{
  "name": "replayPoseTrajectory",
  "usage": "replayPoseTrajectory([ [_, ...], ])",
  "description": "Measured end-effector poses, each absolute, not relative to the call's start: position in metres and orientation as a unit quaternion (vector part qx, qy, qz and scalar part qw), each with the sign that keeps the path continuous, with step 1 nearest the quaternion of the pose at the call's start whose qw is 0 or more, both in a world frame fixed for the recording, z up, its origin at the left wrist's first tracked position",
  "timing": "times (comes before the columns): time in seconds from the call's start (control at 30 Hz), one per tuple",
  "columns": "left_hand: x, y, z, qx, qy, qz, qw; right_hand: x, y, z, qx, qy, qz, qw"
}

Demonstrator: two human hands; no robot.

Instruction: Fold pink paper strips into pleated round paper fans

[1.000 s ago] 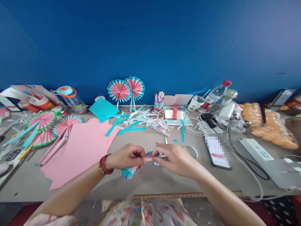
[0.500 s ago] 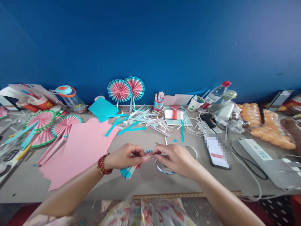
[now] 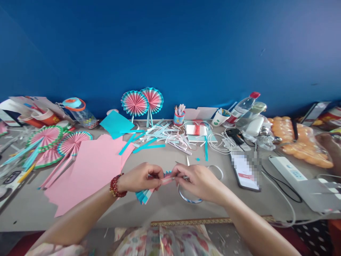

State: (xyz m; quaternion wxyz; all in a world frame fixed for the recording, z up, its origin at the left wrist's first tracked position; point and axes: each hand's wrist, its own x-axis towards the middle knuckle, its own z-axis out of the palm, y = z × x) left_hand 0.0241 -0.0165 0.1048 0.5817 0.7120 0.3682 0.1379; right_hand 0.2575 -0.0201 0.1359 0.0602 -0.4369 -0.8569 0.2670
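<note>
My left hand (image 3: 141, 177), with a red bead bracelet at the wrist, pinches a folded pink and teal pleated paper strip (image 3: 145, 195) above the table's near edge. My right hand (image 3: 197, 181) is closed on the strip's other end, fingertips meeting the left hand's. A roll of tape (image 3: 190, 198) hangs below my right hand. A large pink paper sheet (image 3: 87, 170) lies just left of my hands.
Finished paper fans lie at left (image 3: 50, 142) and stand at the back (image 3: 142, 101). Paper scraps (image 3: 162, 137), a pen cup (image 3: 179, 116), a phone (image 3: 245, 170), a power strip (image 3: 289, 170), a water bottle (image 3: 243, 106), cables and a bag of oranges (image 3: 301, 145) crowd the right.
The tape roll has swung down below my right hand. Both hands stay in nearly the same place, still pinching the pleated strip.
</note>
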Motion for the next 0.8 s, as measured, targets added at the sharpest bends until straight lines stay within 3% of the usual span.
replayPoseTrajectory([
  [0.8,0.0220,-0.0166,0.1053,0.728,0.353,0.108,0.578,0.2526,-0.0261,0.1281,-0.474,-0.868,0.148,0.022],
])
